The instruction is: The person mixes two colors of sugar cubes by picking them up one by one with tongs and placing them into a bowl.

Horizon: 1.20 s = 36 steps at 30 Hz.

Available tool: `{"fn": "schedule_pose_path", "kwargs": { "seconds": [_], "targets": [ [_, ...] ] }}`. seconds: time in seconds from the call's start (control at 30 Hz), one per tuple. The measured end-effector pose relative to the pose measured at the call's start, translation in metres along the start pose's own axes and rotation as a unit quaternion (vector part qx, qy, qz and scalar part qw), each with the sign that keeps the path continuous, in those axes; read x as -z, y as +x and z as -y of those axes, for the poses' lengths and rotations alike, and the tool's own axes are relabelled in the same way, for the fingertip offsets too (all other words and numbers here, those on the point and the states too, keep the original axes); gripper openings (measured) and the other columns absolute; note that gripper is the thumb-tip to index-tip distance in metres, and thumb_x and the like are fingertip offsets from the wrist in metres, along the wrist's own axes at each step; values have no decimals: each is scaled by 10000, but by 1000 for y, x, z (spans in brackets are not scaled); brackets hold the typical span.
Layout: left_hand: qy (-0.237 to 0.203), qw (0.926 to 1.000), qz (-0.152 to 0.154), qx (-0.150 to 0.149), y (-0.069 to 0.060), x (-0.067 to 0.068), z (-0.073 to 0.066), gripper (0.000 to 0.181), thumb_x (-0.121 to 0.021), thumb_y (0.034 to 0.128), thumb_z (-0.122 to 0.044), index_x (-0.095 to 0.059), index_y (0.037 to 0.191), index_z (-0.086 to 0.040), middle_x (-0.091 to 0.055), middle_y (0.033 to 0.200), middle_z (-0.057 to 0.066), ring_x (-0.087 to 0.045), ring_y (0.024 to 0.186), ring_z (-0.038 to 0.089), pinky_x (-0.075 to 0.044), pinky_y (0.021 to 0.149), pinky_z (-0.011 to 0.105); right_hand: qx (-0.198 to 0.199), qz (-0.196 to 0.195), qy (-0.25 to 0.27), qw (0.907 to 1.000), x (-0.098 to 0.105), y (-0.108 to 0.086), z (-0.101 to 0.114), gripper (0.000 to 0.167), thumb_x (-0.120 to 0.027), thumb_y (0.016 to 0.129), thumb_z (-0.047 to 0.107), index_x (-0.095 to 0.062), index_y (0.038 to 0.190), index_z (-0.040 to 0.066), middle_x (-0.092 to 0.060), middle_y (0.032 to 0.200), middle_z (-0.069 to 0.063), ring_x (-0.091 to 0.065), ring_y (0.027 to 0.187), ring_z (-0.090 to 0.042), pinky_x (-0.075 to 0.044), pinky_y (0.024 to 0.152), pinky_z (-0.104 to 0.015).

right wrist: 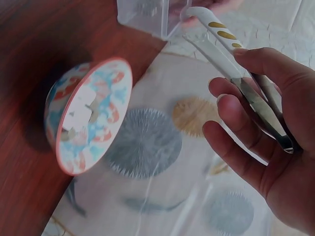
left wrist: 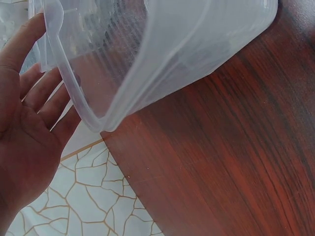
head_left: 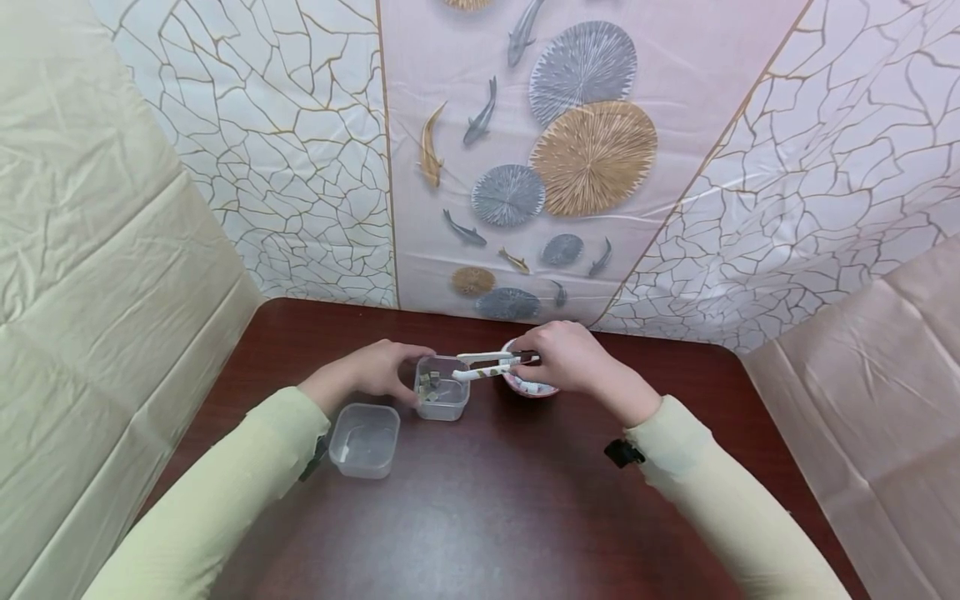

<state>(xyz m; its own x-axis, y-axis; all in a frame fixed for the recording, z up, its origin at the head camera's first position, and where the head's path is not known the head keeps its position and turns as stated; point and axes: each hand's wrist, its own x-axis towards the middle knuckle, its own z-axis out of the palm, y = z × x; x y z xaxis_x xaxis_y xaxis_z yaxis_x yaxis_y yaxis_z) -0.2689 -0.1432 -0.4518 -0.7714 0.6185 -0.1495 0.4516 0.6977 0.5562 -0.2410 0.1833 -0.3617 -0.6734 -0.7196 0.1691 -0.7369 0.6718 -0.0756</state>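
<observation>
My left hand (head_left: 380, 369) holds a clear plastic container (head_left: 444, 410) at its left side, thumb and fingers spread along the wall. Inside lie several small greenish-brown cubes (head_left: 427, 383). My right hand (head_left: 566, 357) grips a pair of tongs (right wrist: 256, 101) with white, gold-marked arms and a metal bend. The tong tips are apart, over the container's right rim, and nothing shows between them. Beneath the right hand stands a patterned bowl (right wrist: 115, 105) with a red rim, partly hidden in the head view. White pieces (head_left: 534, 387) and a few darker ones lie in it.
A second clear container (head_left: 365, 442) stands nearer me, just left of the held one, with a small white piece (head_left: 343, 453) in it. The dark wooden table (head_left: 510, 517) ends at a patterned cloth (head_left: 315, 167) behind, with plain cloth at both sides.
</observation>
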Motion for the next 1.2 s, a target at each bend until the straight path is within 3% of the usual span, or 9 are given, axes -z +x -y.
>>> {"fn": "schedule_pose_path", "kwargs": {
  "seconds": [0.17, 0.4, 0.6, 0.87, 1.2],
  "targets": [
    [2, 10000, -15, -11, 0, 0, 0, 865, -956, 791, -287, -566, 1540, -102, -731, 1355, 96, -638, 1319, 268, -469, 1154, 490, 256, 89, -184, 9995, -10, 14, 10, 60, -792, 875, 225, -800, 929, 202, -724, 819, 86, -584, 650, -123, -511, 552, -399],
    [-21, 10000, -42, -28, -1, 0, 1, 857, -963, 779, -292, -583, 1525, -109, -743, 1341, 60, -642, 1314, 253, -466, 1157, 480, 362, 376, -615, 9967, -24, 30, 23, 104, -799, 900, 240, -805, 988, 187, -757, 889, 70, -674, 724, -142, -537, 613, -403],
    [-65, 10000, -32, -52, 0, 0, 0, 834, -964, 779, -291, -598, 1511, -129, -742, 1344, 40, -645, 1306, 241, -470, 1150, 475, 551, 364, -687, 9954, -37, 42, 26, 100, -811, 883, 201, -813, 983, 187, -776, 907, 62, -720, 773, -139, -570, 651, -389],
    [-76, 9999, -4, -79, 2, 0, 1, 826, -966, 777, -295, -606, 1507, -149, -743, 1342, 12, -647, 1285, 220, -476, 1141, 461, 638, 332, -868, 9936, -48, 52, 26, 68, -834, 869, 228, -786, 898, 190, -710, 803, 82, -668, 701, -129, -542, 617, -380],
    [-33, 10000, -12, -88, -1, 2, -1, 844, -967, 772, -316, -602, 1509, -129, -747, 1326, 56, -657, 1269, 241, -485, 1127, 474, 680, 431, -1024, 9915, -50, 59, 33, 158, -840, 866, 210, -705, 789, 191, -641, 727, 81, -605, 634, -136, -494, 563, -368]
  ]
}}
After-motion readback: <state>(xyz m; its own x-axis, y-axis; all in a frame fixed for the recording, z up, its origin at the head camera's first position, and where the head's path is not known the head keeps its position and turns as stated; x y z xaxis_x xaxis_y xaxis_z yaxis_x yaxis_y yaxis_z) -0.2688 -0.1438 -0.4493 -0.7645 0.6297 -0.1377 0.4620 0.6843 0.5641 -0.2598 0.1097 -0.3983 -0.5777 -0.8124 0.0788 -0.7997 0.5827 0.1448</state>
